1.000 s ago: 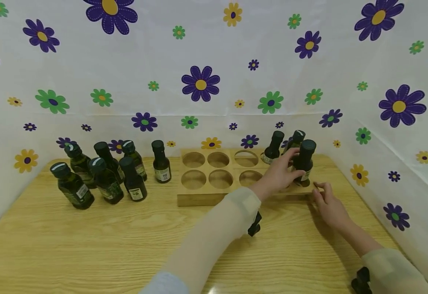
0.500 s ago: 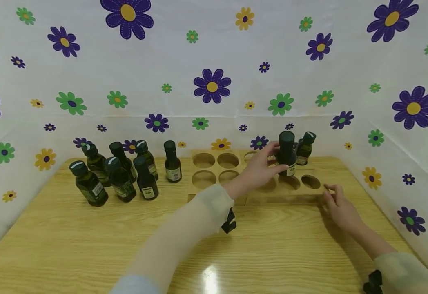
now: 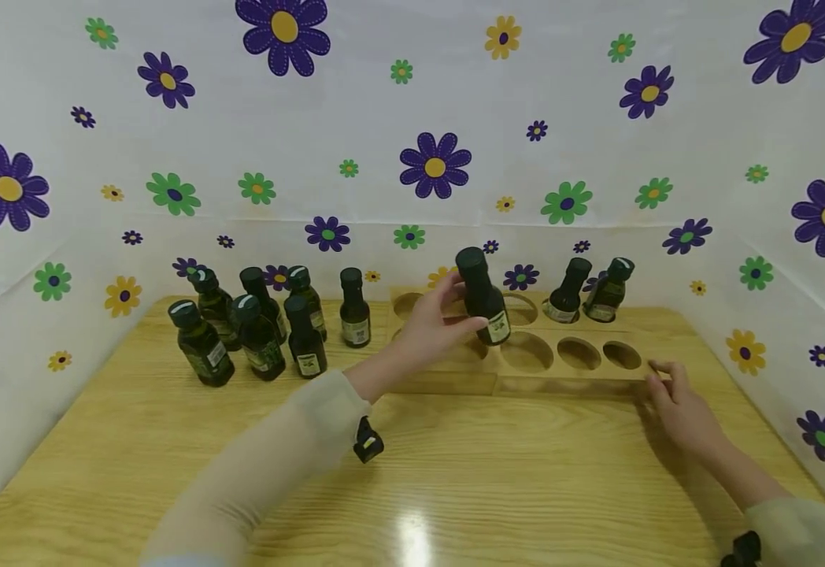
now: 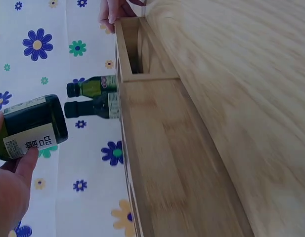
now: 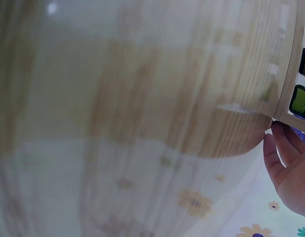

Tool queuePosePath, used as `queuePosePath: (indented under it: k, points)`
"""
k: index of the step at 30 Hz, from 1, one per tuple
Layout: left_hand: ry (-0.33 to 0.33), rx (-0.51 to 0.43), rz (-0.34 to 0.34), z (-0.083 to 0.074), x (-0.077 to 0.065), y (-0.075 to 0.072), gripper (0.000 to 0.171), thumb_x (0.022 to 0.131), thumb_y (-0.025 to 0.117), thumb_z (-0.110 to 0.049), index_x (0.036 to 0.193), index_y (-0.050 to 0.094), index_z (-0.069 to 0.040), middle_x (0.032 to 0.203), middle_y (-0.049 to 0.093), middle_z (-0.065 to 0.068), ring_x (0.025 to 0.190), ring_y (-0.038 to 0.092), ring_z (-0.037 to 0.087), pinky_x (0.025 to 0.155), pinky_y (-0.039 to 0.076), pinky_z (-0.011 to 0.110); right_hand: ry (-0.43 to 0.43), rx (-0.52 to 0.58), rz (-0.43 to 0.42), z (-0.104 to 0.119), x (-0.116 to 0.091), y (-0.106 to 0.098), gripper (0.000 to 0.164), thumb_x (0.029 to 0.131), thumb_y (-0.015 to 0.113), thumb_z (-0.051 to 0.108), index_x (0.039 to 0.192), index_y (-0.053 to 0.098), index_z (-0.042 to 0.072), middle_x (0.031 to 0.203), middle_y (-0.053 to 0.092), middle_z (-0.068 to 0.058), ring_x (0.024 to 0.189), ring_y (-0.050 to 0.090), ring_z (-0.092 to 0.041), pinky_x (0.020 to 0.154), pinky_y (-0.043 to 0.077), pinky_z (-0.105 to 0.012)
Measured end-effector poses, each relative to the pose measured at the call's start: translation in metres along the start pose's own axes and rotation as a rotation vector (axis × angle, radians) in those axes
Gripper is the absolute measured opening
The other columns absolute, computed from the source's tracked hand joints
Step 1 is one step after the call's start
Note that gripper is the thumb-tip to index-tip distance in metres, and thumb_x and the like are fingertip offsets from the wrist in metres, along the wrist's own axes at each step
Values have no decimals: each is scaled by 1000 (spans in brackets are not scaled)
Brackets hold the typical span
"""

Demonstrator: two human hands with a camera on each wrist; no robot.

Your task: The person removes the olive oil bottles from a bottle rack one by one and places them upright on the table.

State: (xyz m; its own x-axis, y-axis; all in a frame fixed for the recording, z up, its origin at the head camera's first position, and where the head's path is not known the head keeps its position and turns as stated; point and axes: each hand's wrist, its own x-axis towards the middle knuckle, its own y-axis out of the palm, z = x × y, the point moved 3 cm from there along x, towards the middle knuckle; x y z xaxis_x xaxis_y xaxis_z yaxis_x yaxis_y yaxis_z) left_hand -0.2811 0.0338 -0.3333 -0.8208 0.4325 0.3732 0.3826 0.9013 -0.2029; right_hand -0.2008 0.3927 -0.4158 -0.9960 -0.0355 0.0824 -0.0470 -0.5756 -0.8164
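Note:
My left hand [image 3: 416, 337] grips a dark glass bottle [image 3: 485, 305] with a black cap. It holds the bottle tilted above the left-middle part of a wooden rack [image 3: 561, 386] with round holes. The left wrist view shows a white printed label on the bottle [image 4: 31, 126], with a finger of the left hand [image 4: 11, 197] lying against it. At the rack's right end, the fingers of my right hand [image 3: 689, 421] touch its corner. In the right wrist view those extended fingers [image 5: 285, 148] meet the rack's edge.
Two bottles, one dark [image 3: 568, 291] and one green [image 3: 609, 290], stand in back-row holes at the rack's right. Left of the rack, several dark and green bottles [image 3: 260, 342] stand grouped on the wooden table [image 3: 412, 472]. A flowered cloth [image 3: 356, 118] encloses the back and sides.
My left hand has lifted the bottle from the front-right hole and carried it left over the rack. The right hand stays at the rack's end. The head view has swung left.

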Motion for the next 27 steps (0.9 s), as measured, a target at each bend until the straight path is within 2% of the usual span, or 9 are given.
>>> queuePosePath:
  k: [3,6,14,22,27]
  points:
    - [-19,4,-26,-2,-17,-20,58,90,67,1,142,41,-4,134,54,16,126,50,24,91,50,33,-14,4,0,0,-1,-1,47,108,20,24,140,20,-10,123,43,-48,87,57,-50,64,45,-47]
    - [-23,14,-55,-2,-33,-41,57,91,66,1,142,41,-2,134,54,16,126,50,25,92,50,35,-21,13,3,1,-2,-2,47,108,20,24,140,20,-10,122,43,-48,78,56,-41,58,41,-40]
    - [-80,68,-141,8,-75,-87,62,92,65,0,146,36,-4,136,52,17,127,49,28,95,48,39,-17,3,13,2,-1,-1,47,108,20,23,140,19,-11,124,39,-50,82,57,-43,58,41,-39]
    - [-127,186,-248,24,-101,-107,59,90,66,3,142,41,-1,134,52,20,126,49,32,93,49,41,-13,-4,16,-1,0,-2,47,108,20,23,140,19,-10,124,40,-50,83,57,-45,59,42,-41]
    - [-144,269,-262,29,-110,-112,57,91,65,1,142,39,-1,137,49,21,129,46,34,95,47,44,-7,-12,18,-1,1,-1,47,108,20,24,140,19,-10,125,39,-50,84,56,-50,62,44,-46]
